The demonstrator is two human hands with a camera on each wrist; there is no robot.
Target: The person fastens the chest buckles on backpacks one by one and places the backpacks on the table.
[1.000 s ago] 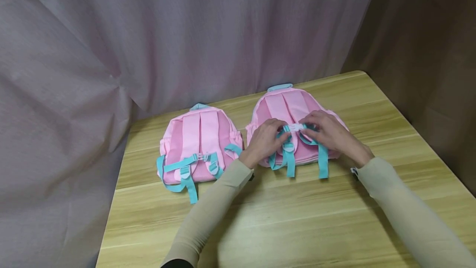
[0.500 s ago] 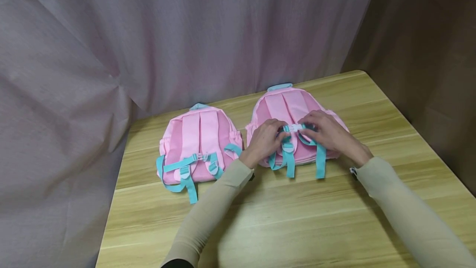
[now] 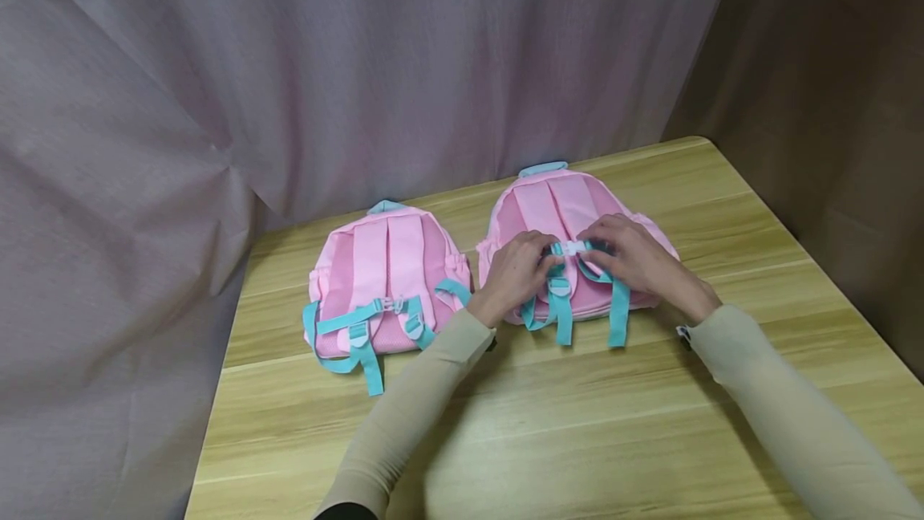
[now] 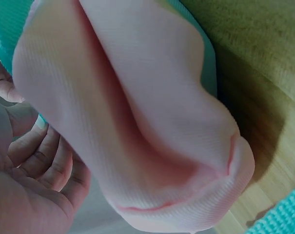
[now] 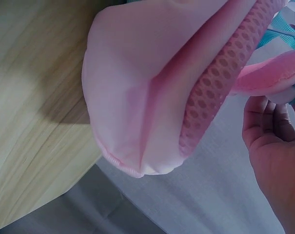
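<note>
Two pink backpacks lie side by side on their fronts, shoulder straps facing up. Over the right backpack (image 3: pixel 530 203), a white side-release buckle (image 3: pixel 573 248) joins the two halves of a teal chest strap (image 3: pixel 557 249). My left hand (image 3: pixel 511 273) pinches this strap at the buckle's left end, while my right hand (image 3: pixel 635 257) pinches it at the right end. The fingertips are partly hidden. In the left wrist view, pink fabric (image 4: pixel 152 87) covers the grip of my left hand (image 4: pixel 45 175). Curled fingers of my right hand (image 5: pixel 271 131) show under a pink strap (image 5: pixel 274 73) in the right wrist view.
The left backpack (image 3: pixel 370 263) has its own chest strap buckle (image 3: pixel 390 305) and dangling teal webbing (image 3: pixel 374 371). Both bags rest on a wood-grain table (image 3: pixel 549 440). A grey curtain (image 3: pixel 361 62) hangs behind, and a brown one (image 3: pixel 823 103) at the right.
My hands stay almost in place at the buckle. The loose teal strap end below my right hand has swung slightly left. The left backpack has not moved.
</note>
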